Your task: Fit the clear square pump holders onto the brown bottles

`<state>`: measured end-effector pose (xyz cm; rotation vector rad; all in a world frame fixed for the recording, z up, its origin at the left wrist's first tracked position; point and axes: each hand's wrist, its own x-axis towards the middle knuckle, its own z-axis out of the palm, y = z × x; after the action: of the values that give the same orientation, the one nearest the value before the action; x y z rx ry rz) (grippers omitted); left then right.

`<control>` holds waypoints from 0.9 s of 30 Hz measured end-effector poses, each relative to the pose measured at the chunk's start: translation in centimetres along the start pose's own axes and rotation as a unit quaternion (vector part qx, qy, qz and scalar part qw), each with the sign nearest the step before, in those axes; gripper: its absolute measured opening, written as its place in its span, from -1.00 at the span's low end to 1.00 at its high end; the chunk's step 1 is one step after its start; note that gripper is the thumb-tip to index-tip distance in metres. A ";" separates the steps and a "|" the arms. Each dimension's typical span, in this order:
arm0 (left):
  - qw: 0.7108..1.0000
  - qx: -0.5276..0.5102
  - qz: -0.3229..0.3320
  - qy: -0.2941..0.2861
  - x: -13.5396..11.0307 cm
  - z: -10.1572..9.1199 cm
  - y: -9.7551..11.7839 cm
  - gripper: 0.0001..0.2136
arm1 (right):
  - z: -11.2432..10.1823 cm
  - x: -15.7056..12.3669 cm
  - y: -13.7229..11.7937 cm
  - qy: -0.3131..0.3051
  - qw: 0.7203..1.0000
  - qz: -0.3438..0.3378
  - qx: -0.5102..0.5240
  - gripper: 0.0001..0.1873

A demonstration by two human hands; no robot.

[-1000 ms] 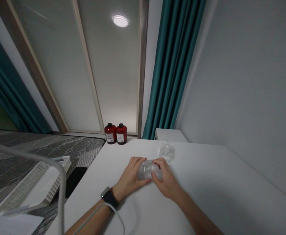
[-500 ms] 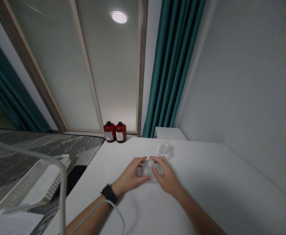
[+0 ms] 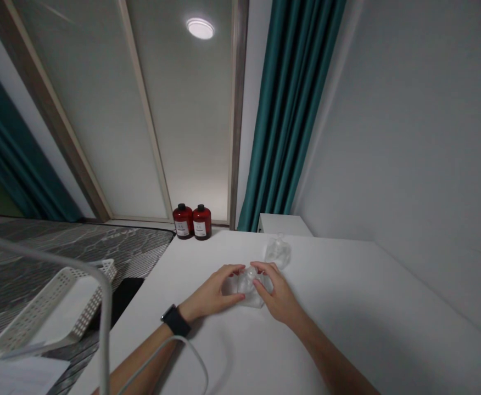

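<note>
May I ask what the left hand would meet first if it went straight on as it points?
The left hand would probably meet the clear container between its fingers and thumb, though depth is unclear.

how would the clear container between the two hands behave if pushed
The clear container looks wider below than at its round knob, so it would probably slide before tipping. Its shiny highlights suggest a smooth, perhaps slippery surface.

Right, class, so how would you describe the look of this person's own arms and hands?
The left hand and right hand are gloveless, and no sleeves show. The left wrist wears a watch with a broad black strap and squarish, metallic-looking case; the right wrist wears none. A thin pale cable curves across the view of the left forearm.
</note>
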<state>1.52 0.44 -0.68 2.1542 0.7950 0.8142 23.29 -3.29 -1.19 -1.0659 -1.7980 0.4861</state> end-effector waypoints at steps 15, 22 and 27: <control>1.000 -0.003 0.008 0.004 -0.2 0.2 -0.2 -0.44 | 0.0 -0.1 -0.3 -0.015 0.999 0.032 0.009 -0.48; 1.000 -0.008 0.011 0.005 -0.2 0.2 -0.4 -0.43 | 0.1 -0.1 -0.4 -0.004 0.998 0.049 0.028 -0.41; 1.000 -0.013 0.002 0.005 -0.1 0.3 -0.3 -0.41 | 0.2 -0.2 -0.3 -0.005 0.997 0.069 0.039 -0.37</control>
<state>1.54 0.41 -1.11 2.1316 0.7812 0.8347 23.02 -3.55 -1.20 -1.1406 -1.7074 0.6413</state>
